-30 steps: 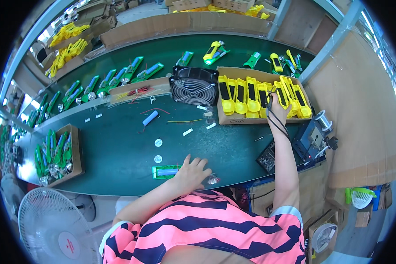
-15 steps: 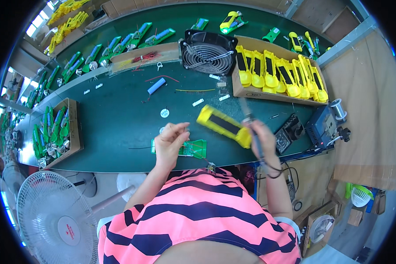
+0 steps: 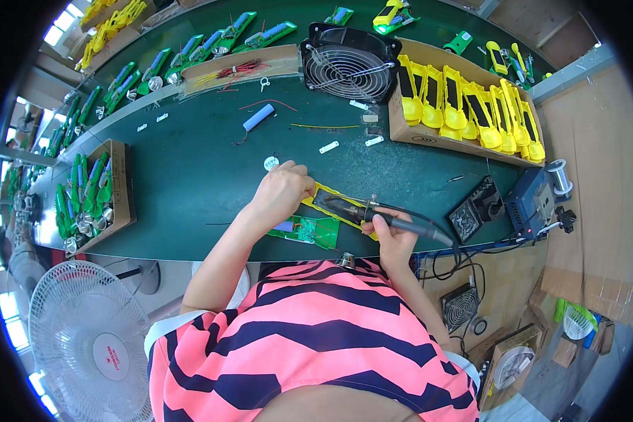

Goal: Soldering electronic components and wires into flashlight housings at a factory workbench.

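Observation:
My right hand (image 3: 394,238) is wrapped round a soldering iron (image 3: 418,228), whose front end points left over a yellow plastic housing (image 3: 337,193). The housing lies turned with its hollow side up. At its left end my left hand (image 3: 283,193) has its fingers closed on the edge; whether they also pinch some small part is hidden. Just below, near the table's front edge, lies a green housing with a circuit board (image 3: 308,229) and a blue cell, partly covered by my left forearm. A silver reflector cup (image 3: 345,260) hangs by the edge beside it.
A carton of yellow housings (image 3: 464,141) stands at back right, beside a black fan (image 3: 350,74). The soldering station (image 3: 527,204) and iron stand (image 3: 477,211) are at right. A carton of green assemblies (image 3: 119,190) sits left. A blue cell (image 3: 259,117) and white strips lie mid-table.
The yellow housing has turned over, hollow side up, and now sits between both hands. My left hand has moved from above the circuit board to its end. The iron has swung to point left.

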The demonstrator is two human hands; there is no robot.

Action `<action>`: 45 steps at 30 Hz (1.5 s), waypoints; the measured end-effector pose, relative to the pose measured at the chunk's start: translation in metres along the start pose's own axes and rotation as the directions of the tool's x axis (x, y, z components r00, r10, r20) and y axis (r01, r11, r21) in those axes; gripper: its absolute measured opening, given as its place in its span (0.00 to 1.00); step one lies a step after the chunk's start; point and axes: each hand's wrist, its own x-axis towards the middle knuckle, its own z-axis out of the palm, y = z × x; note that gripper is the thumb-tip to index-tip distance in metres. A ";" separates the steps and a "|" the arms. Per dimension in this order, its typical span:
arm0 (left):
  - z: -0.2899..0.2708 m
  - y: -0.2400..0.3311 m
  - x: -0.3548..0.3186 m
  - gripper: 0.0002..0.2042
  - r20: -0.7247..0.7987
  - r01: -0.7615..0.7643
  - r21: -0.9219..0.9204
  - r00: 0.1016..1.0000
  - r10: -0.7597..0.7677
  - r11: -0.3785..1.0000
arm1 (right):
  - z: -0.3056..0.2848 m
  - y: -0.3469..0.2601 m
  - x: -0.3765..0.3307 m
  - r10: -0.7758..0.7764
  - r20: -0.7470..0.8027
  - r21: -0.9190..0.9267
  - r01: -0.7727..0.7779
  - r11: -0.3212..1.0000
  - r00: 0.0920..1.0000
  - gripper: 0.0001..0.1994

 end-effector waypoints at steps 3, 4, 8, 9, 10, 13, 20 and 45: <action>0.001 -0.001 0.004 0.03 0.064 -0.011 0.039 0.998 0.009 0.999 | 0.002 0.007 0.005 0.094 -0.054 0.067 -0.090 0.994 0.994 0.07; 0.001 0.000 0.004 0.03 0.074 0.005 0.047 0.997 -0.008 0.999 | 0.002 0.007 0.006 0.107 -0.043 0.054 -0.105 0.993 0.993 0.07; 0.002 0.003 0.005 0.04 0.087 0.016 0.088 0.996 -0.024 0.996 | 0.004 0.007 0.007 0.133 -0.036 0.038 -0.132 0.991 0.990 0.07; 0.002 0.004 0.006 0.04 0.087 0.017 0.116 0.996 -0.027 0.993 | 0.004 0.007 0.008 0.136 -0.036 0.040 -0.135 0.990 0.990 0.07; 0.003 0.005 0.005 0.04 0.080 0.014 0.122 0.996 -0.024 0.992 | 0.004 0.008 0.008 0.142 -0.021 0.045 -0.141 0.989 0.990 0.07; 0.003 0.006 0.006 0.04 0.088 0.017 0.142 0.996 -0.030 0.990 | 0.004 0.009 0.008 0.139 -0.010 0.045 -0.138 0.989 0.990 0.07; 0.003 0.004 0.007 0.02 0.118 0.035 0.136 0.992 -0.051 0.990 | 0.007 0.010 0.008 0.137 -0.020 0.013 -0.137 0.991 0.990 0.07; 0.006 0.009 0.013 0.02 0.113 0.004 0.269 0.993 -0.036 0.963 | -0.038 -0.011 -0.009 -0.373 0.301 -0.619 0.478 0.623 0.878 0.20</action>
